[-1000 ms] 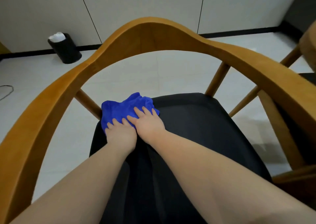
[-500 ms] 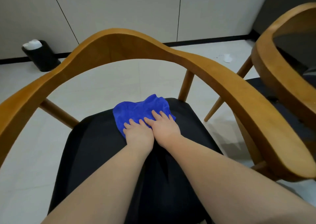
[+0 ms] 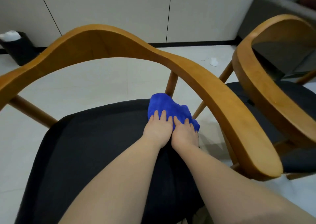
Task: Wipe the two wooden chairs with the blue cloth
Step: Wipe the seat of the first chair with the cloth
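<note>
Blue cloth (image 3: 171, 106) lay bunched at right rear corner of black seat (image 3: 94, 146) of near chair (image 3: 102, 40), centre-right of frame, touching rear spindle (image 3: 171, 85). Cloth lay just ahead of fingertips, long axis slanting toward lower right. Left hand (image 3: 158, 131) and right hand (image 3: 185, 135) lay side by side, fingers extended flat, pressing cloth's near edge; nothing clasped. Second chair (image 3: 251, 80) stood at right of frame, nearer right hand.

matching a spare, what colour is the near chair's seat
The seat is plain black, clearest in the head view.
</note>
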